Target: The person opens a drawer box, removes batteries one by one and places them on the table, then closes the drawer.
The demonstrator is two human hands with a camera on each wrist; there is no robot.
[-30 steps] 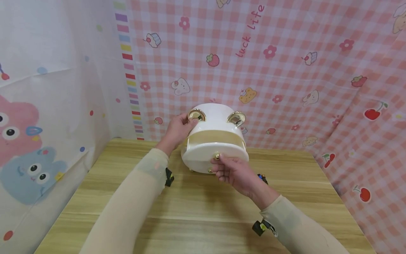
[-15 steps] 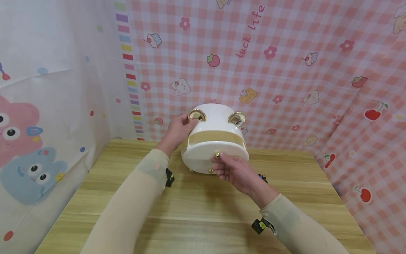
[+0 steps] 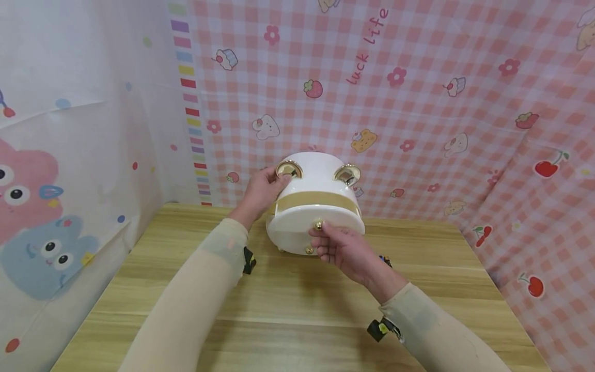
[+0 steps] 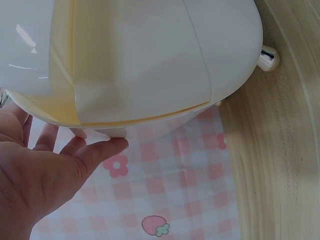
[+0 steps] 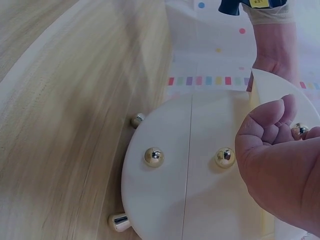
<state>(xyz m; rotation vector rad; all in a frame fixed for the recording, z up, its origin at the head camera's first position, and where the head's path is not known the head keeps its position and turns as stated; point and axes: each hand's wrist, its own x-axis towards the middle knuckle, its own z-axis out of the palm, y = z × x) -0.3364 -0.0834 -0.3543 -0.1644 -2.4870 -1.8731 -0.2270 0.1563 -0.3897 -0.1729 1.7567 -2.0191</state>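
A white rounded drawer box [image 3: 313, 168] with gold ears, gold knobs and small gold feet stands near the back of the table. Its top drawer [image 3: 297, 219] sits partway out, with a cream interior showing above the front. My left hand [image 3: 262, 192] grips the box's left side by the gold ear [image 3: 290, 168]; in the left wrist view, fingers [image 4: 107, 149] reach along its back. At the front, my right hand [image 3: 344, 252] pinches the top gold knob [image 3: 318, 225]. Two lower knobs, the middle one [image 5: 225, 157] and the bottom one [image 5: 154, 156], are untouched.
The wood-grain table [image 3: 279, 320] extends in front and to both sides. A pink checked cloth [image 3: 372, 103] hangs close behind the box. Beyond the right hand, a small dark and blue object [image 3: 386, 261] is mostly hidden.
The top drawer's front has shifted slightly up and back toward the box, and the gap above it has narrowed. My right hand moves with the knob; my left hand keeps its hold.
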